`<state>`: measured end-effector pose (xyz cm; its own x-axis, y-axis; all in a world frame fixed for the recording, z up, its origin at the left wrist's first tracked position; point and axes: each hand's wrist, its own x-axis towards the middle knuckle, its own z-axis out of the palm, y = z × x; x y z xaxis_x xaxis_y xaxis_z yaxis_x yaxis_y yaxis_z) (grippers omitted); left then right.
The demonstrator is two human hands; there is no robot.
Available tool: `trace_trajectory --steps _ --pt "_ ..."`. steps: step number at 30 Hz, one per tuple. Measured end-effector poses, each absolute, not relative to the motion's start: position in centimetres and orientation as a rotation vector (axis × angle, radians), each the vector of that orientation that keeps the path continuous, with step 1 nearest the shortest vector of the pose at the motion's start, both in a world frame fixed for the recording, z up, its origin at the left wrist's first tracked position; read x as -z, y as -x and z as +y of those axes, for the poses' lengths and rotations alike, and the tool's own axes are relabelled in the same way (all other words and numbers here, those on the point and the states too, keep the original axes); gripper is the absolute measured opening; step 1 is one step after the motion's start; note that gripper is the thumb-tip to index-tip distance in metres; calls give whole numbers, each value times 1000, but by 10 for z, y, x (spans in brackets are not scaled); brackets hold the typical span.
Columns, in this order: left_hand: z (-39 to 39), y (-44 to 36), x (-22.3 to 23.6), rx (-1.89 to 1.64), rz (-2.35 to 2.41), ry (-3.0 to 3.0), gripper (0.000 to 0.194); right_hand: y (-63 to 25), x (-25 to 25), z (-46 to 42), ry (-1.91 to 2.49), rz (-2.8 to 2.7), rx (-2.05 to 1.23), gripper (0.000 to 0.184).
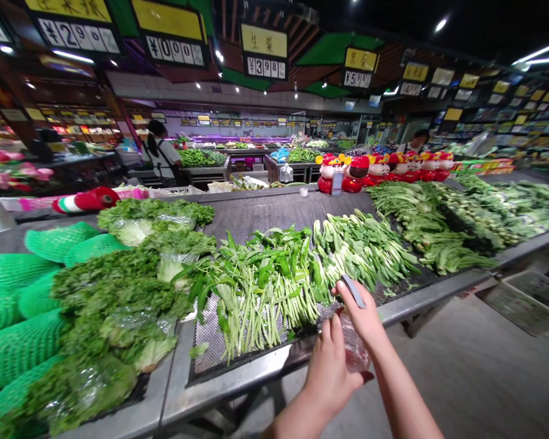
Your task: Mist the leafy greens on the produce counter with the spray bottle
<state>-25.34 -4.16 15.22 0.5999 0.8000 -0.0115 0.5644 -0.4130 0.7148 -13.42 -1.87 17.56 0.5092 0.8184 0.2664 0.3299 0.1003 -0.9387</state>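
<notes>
My left hand (330, 361) is closed around one side of a clear, shiny plastic thing (355, 349) in front of the counter's metal edge. From the other side my right hand (360, 312) curls over the top of it. A narrow grey strip (353, 291) lies across the right fingers; its kind I cannot make out. My hands hide most of the plastic thing. Just beyond them lie bunches of leafy greens with pale stems (361, 247). To their left is a pile of long-stemmed greens (274, 286) on black mesh.
Bagged lettuces (132, 299) and green foam-net-wrapped produce (22, 341) fill the left side. More greens (421, 225) lie to the right. Red figurines (384, 171) line the counter's back edge. A crate (526, 299) stands on the floor at right. One person (162, 155) is behind.
</notes>
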Motion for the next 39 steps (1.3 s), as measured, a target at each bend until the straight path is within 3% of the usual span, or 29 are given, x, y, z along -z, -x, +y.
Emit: trace_trajectory --steps 16,39 --pt "-49 270 -146 -460 1184 -2103 103 157 -177 -20 1447 -1050 -595 34" --pt "-48 236 -144 -397 950 -2207 107 110 -158 -35 1518 -890 -430 34"
